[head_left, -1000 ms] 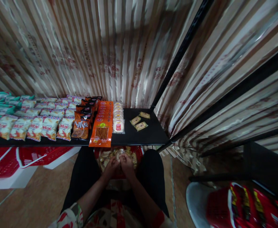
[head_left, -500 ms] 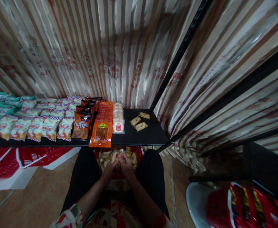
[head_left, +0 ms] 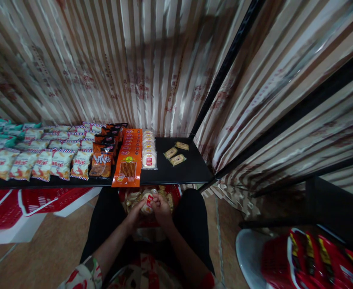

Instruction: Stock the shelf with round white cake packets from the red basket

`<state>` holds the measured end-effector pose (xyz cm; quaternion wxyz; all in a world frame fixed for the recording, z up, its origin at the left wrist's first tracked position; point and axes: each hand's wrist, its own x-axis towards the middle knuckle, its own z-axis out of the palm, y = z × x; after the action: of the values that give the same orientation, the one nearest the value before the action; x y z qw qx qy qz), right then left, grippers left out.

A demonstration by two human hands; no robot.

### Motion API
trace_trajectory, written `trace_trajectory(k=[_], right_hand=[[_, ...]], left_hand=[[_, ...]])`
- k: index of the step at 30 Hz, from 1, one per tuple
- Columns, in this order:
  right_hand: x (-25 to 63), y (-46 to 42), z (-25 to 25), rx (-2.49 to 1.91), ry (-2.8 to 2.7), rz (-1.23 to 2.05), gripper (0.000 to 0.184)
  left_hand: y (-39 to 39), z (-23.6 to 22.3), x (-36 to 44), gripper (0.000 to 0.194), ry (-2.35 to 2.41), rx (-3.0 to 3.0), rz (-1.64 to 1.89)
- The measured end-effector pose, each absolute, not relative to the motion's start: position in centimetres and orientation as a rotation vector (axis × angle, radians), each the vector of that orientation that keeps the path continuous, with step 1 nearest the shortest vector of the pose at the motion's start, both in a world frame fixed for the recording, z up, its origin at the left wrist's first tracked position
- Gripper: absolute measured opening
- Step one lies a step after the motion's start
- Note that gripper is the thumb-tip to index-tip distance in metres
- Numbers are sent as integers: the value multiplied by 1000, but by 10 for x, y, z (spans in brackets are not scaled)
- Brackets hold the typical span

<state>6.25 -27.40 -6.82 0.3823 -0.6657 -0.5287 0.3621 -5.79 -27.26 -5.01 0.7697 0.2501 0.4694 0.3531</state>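
Between my knees, my left hand (head_left: 136, 212) and my right hand (head_left: 162, 208) hold a round white rice cracker packet (head_left: 147, 208) with a red label. My left fingers are closed on its left side, and my right fingers pinch its upper right side. Below the hands is a red basket (head_left: 178, 193) of loose wrapped snacks, partly hidden by my hands. On the black shelf (head_left: 191, 170) ahead stands a row of similar round white packets (head_left: 149, 160). To their right lie small yellow wrapped biscuits (head_left: 177, 159).
Orange snack-stick packs (head_left: 127, 168), dark orange bags (head_left: 101, 164) and rows of white chip bags (head_left: 61, 162) fill the shelf's left. Red baskets (head_left: 40, 202) stand below. A black post (head_left: 221, 80) rises before the striped curtain (head_left: 152, 60). Red packages (head_left: 309, 257) lie at lower right.
The white packet has turned up so that its round face and red label show more. My hands have moved slightly apart around it, and the view has shifted a little.
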Motion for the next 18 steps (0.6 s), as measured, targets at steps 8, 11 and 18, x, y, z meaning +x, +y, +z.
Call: trace_trajectory(k=[8,11,18], right_hand=[[81,-277,-55,-1527,-2044,537,40],[87,-275,-51,-1379,-2260,634,47],[88,-277,-40,-1290,-2301,993,45]], left_hand=[[-269,-39,-82,46,977,664,483],[-266,-35,-91,36,1044,890,320],[-257,-39,-94,18,1155,1068,257]])
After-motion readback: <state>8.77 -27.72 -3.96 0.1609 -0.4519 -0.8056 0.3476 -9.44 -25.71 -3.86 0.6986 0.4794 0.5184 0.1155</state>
